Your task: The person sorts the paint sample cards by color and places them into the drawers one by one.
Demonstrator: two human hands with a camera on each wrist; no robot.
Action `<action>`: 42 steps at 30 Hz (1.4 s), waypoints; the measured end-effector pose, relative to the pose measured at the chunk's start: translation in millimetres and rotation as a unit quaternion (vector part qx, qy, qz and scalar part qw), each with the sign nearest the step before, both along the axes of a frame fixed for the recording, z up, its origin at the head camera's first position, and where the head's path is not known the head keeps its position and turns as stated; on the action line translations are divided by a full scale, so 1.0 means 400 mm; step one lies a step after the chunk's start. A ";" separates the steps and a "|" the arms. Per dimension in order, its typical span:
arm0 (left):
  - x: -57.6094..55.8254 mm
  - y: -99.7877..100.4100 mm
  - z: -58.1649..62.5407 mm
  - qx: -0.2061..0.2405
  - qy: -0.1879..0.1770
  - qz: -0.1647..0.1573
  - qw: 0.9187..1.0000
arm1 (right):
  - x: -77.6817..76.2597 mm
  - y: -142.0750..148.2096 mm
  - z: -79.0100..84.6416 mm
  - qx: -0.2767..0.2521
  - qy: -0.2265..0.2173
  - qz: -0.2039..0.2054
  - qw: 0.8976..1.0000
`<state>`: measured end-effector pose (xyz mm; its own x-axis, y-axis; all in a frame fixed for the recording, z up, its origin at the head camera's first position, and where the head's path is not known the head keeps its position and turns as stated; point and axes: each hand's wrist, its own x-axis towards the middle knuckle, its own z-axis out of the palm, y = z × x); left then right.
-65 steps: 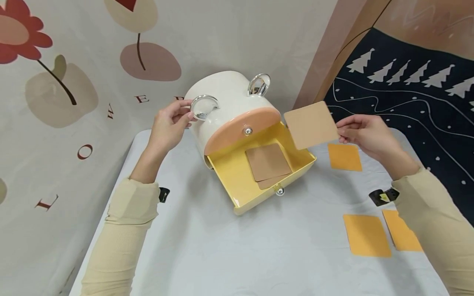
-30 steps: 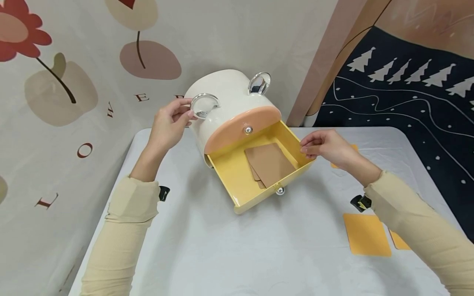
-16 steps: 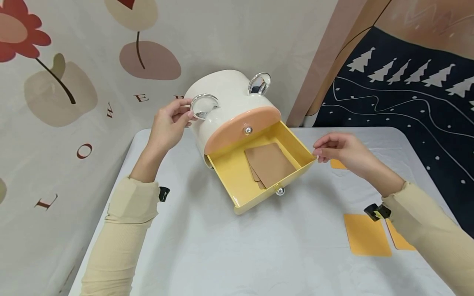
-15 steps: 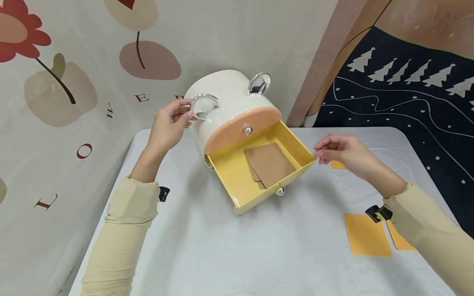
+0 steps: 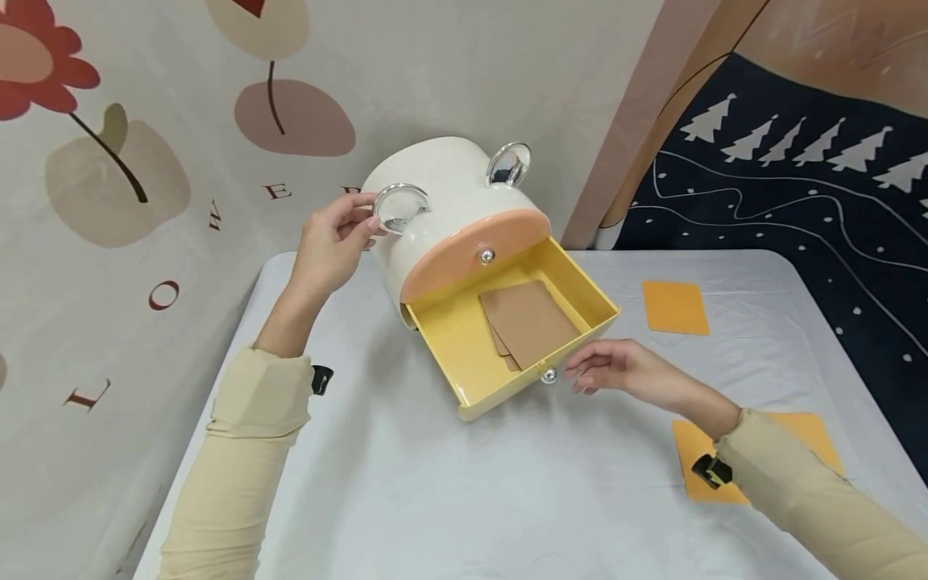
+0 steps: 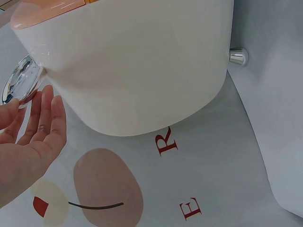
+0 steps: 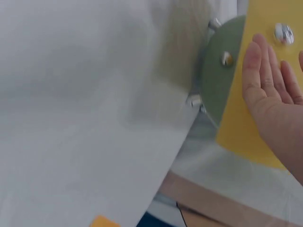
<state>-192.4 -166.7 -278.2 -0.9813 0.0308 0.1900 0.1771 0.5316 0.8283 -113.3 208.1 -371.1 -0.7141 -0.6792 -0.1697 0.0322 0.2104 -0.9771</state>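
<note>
My left hand (image 5: 329,246) pinches one silver ear (image 5: 400,208) of a white rounded drawer box (image 5: 442,177) between thumb and fingertips. In the left wrist view the same silver ear (image 6: 21,80) sits between thumb and forefinger. The box's yellow drawer (image 5: 449,342) is pulled out, and brown square cards (image 5: 532,322) lie overlapping inside it. My right hand (image 5: 631,374) holds nothing; its relaxed fingers come close to the silver knob (image 5: 548,375) on the drawer's front. In the right wrist view those fingers (image 7: 267,75) stretch out before the yellow front.
An orange upper front (image 5: 464,262) with its own knob is closed above the drawer; a green front (image 7: 220,75) shows below. Orange cards (image 5: 676,308) lie on the white-covered table (image 5: 406,499), two of them partly behind the right sleeve. A printed wall cloth (image 5: 217,177) hangs behind the box.
My right hand put a brown card onto the others in the drawer and let go. It then moved off the drawer's right corner, down and left to the knob. The left hand stayed.
</note>
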 end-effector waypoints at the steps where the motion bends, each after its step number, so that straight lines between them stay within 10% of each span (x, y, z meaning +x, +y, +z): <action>1: 0.000 0.000 0.000 0.002 0.000 0.000 1.000 | 0.002 -0.007 -0.005 -0.012 -0.003 0.007 1.000; 20: -0.001 0.001 0.002 0.011 -0.002 -0.005 1.000 | -0.013 -0.054 -0.010 -0.006 0.020 -0.019 1.000; 42: 0.000 -0.001 0.000 0.014 -0.001 -0.010 1.000 | -0.204 -0.211 0.008 0.035 0.038 -0.051 0.997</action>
